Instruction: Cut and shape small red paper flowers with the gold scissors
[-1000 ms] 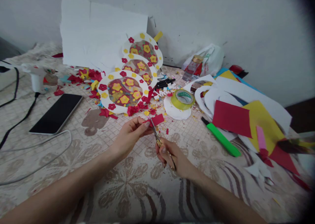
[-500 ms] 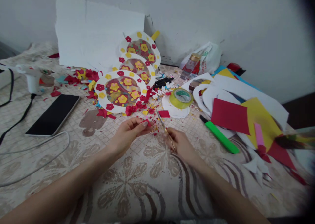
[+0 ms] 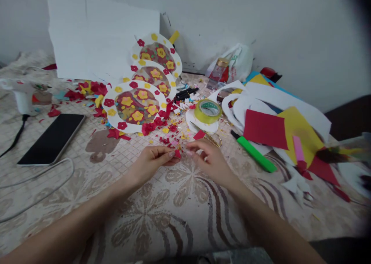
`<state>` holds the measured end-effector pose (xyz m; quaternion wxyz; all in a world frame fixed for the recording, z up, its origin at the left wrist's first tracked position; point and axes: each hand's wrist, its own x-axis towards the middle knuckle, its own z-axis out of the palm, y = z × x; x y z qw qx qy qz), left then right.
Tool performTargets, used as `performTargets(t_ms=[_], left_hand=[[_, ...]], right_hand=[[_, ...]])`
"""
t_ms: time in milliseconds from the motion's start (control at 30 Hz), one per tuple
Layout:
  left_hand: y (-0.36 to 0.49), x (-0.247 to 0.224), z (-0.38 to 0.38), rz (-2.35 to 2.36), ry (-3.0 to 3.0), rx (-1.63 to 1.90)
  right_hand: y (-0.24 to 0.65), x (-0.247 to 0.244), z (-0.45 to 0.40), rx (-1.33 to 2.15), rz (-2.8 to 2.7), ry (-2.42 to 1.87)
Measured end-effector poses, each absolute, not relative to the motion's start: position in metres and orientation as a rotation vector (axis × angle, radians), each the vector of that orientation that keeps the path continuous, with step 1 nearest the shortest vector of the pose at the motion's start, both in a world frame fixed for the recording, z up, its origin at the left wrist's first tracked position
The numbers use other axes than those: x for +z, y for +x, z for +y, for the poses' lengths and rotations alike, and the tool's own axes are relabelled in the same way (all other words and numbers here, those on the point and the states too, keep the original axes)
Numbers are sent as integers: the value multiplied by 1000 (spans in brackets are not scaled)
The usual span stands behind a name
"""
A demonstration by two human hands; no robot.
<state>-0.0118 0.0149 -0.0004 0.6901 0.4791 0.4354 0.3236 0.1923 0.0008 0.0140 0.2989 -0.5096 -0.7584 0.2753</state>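
Observation:
Pinched between the thumb and fingers of my left hand (image 3: 159, 156) is a small piece of red paper (image 3: 177, 154). My right hand (image 3: 209, 157) is a short way to its right, fingers slightly curled and apart, with nothing seen in them. Just behind my right hand lie the scissors (image 3: 215, 139), their gold-coloured handles showing and the blades mostly hidden. A red paper square (image 3: 199, 135) sits beside them. Small paper scraps (image 3: 174, 134) are scattered past my fingertips. Several white oval frames (image 3: 136, 129) with red and yellow paper flowers stand behind the scraps.
A yellow tape roll (image 3: 208, 112) rests on a white paper disc. To the right are a green box cutter (image 3: 256, 154) and coloured paper sheets (image 3: 266, 128). A phone (image 3: 52, 138), a white cable (image 3: 62, 183) and a white glue gun (image 3: 21, 96) lie on the left.
My right hand has let go of the scissors, which now lie on the table behind it. It has moved nearer to my left hand, which still pinches the red paper. The view has shifted slightly.

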Motion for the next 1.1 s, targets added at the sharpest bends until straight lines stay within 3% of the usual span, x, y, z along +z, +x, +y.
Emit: performTargets(t_ms=[100,567,867,1100], left_hand=[[-11,-1,11,979,1268,694],[-9,-3,13,939,1125,665],[-14,5,16,907,1187,552],[-14,5,17,887,1276,662]], right_hand=[[175,9,-8,909,-1931,-1253],[164,1,-15,601,-1911,-1262],[169,0,-9,1329,-1579,-1251],[173,2,-9,1324,-1618,-1160]])
